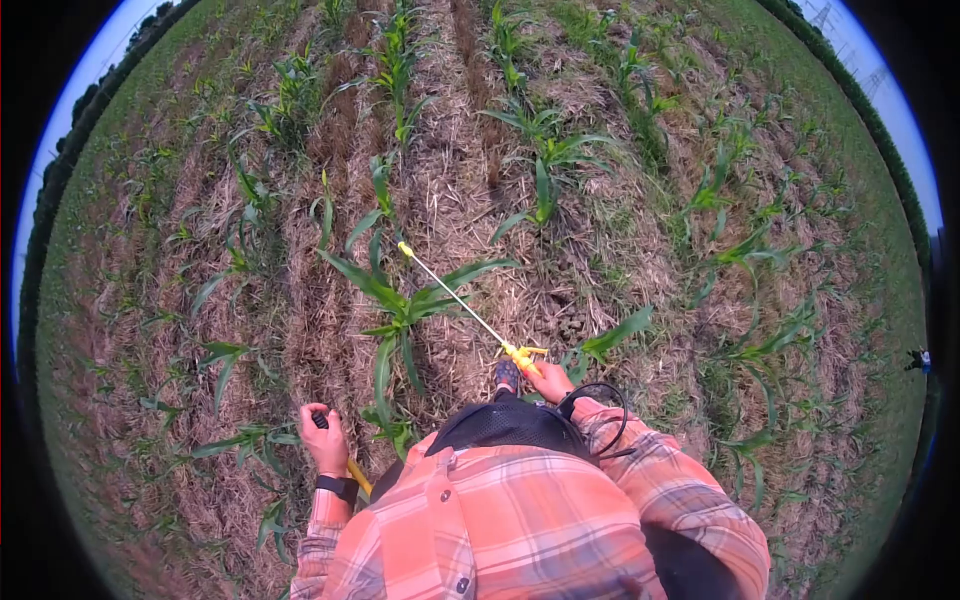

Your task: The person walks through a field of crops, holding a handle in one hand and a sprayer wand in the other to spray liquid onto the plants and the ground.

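Note:
My right hand [548, 382] is closed round the yellow handle of a sprayer wand [455, 296]. Its thin pale shaft points forward and left, and the yellow nozzle [405, 249] at its end is over a young corn plant [402, 312]. At my left side, my left hand [324, 442] wraps round the black grip of a pump lever [320, 420]. A yellow bar [358, 478] shows beside that wrist, partly hidden by my sleeve. A black hose [622, 420] loops near my right wrist.
Rows of young corn [545, 165] run ahead and to both sides, with dry straw [445, 190] between them. A corn leaf [618, 333] stands just beyond my right hand. My shoe [508, 375] shows below the wand handle. A small dark figure [918, 360] is at the far right edge.

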Tool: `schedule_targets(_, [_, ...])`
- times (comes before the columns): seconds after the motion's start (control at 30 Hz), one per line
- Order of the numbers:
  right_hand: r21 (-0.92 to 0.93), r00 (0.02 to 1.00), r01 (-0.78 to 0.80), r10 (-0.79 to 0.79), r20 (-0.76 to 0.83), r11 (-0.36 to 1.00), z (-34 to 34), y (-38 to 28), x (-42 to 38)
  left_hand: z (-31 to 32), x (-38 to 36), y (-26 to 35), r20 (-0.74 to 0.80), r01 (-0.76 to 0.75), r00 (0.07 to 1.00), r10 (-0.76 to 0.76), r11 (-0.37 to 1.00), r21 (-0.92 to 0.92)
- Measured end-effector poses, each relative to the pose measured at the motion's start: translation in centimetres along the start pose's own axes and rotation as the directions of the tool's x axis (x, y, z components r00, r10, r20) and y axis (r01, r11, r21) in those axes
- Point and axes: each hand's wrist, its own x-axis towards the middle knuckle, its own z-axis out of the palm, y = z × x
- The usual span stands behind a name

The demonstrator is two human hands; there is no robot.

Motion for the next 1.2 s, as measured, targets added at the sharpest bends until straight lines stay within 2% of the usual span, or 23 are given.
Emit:
schedule_targets(0.07, [0.032,0.992,-0.107,0.109,-0.062,0.994,-1.3,1.5,1.3,1.4,1.2,2.2,-0.015,-0.036,0.999,0.036,0.999,0.004])
schedule_targets(0.1, [0.020,0.988,-0.111,0.112,-0.105,0.994,-1.9,2.2,2.0,2.3,2.1,2.6,-0.036,-0.118,0.992,0.120,0.992,0.044])
schedule_targets(0.2, [0.009,0.959,-0.190,0.188,-0.211,0.982,-3.9,4.5,3.9,4.3,3.6,4.4,0.000,-0.158,0.987,0.159,0.986,0.052])
schedule_targets(0.23, [0.054,0.941,-0.178,0.186,-0.281,0.983,-4.1,5.8,4.4,4.9,4.1,5.2,0.007,-0.167,0.986,0.167,0.985,0.052])
schedule_targets(0.27, [0.060,0.939,-0.182,0.191,-0.286,0.982,-4.6,7.2,4.7,5.5,4.5,5.9,0.021,-0.146,0.989,0.145,0.987,0.068])
schedule_targets(0.33, [0.169,0.889,-0.282,0.324,-0.323,0.944,-6.6,7.3,4.9,6.5,5.2,7.3,0.032,-0.124,0.992,0.122,0.989,0.082])
schedule_targets(0.37, [0.265,0.863,-0.394,0.454,-0.223,0.880,-7.9,7.5,4.7,7.0,5.5,8.0,0.039,-0.127,0.991,0.124,0.988,0.092])
schedule_targets(0.4, [0.268,0.861,-0.397,0.457,-0.224,0.878,-8.5,7.8,4.6,7.5,5.8,8.6,0.048,-0.131,0.991,0.127,0.986,0.103])
schedule_targets(0.47, [0.490,0.799,-0.375,0.542,-0.259,0.787,-9.8,8.7,4.0,8.7,6.2,9.4,0.062,-0.121,0.991,0.116,0.989,0.085])
schedule_targets(0.53, [0.478,0.779,-0.342,0.528,-0.338,0.809,-11.2,9.4,3.7,9.7,6.7,10.2,0.053,-0.181,0.983,0.176,0.979,0.093])
schedule_targets(0.6, [0.654,0.723,-0.342,0.633,-0.275,0.675,-12.5,9.5,3.0,10.3,7.1,10.8,0.065,-0.150,0.988,0.143,0.982,0.118])
schedule_targets(0.63, [0.642,0.702,-0.316,0.628,-0.338,0.699,-12.5,10.7,3.2,10.6,7.5,10.9,0.061,-0.175,0.984,0.169,0.978,0.116])
schedule_targets(0.73, [0.755,0.654,-0.275,0.691,-0.308,0.596,-13.7,12.4,2.9,10.9,8.7,10.9,0.056,-0.184,0.982,0.179,0.978,0.095])
schedule_targets(0.77, [0.743,0.621,-0.295,0.712,-0.329,0.601,-14.1,12.6,3.1,11.1,8.9,10.9,0.073,-0.170,0.984,0.165,0.982,0.076])
schedule_targets(0.8, [0.783,0.647,-0.222,0.689,-0.328,0.581,-14.3,13.4,3.1,11.3,9.3,11.2,0.091,-0.158,0.984,0.152,0.986,0.056])
schedule_targets(0.97, [0.767,0.574,-0.230,0.720,-0.389,0.598,-14.8,14.5,5.7,13.1,12.1,10.7,0.100,-0.158,0.983,0.154,0.987,0.031])
schedule_targets(1.1, [0.769,0.552,-0.271,0.748,-0.368,0.579,-15.3,9.4,9.0,15.1,16.0,11.2,0.115,-0.171,0.978,0.172,0.985,-0.019])
schedule_targets(1.13, [0.765,0.563,-0.264,0.738,-0.372,0.587,-15.2,8.4,10.0,15.6,17.0,11.0,0.121,-0.161,0.979,0.164,0.986,-0.036])
schedule_targets(1.2, [0.705,0.649,-0.249,0.655,-0.388,0.664,-14.9,6.4,12.6,15.9,18.7,10.6,0.133,-0.114,0.984,0.117,0.993,-0.028])
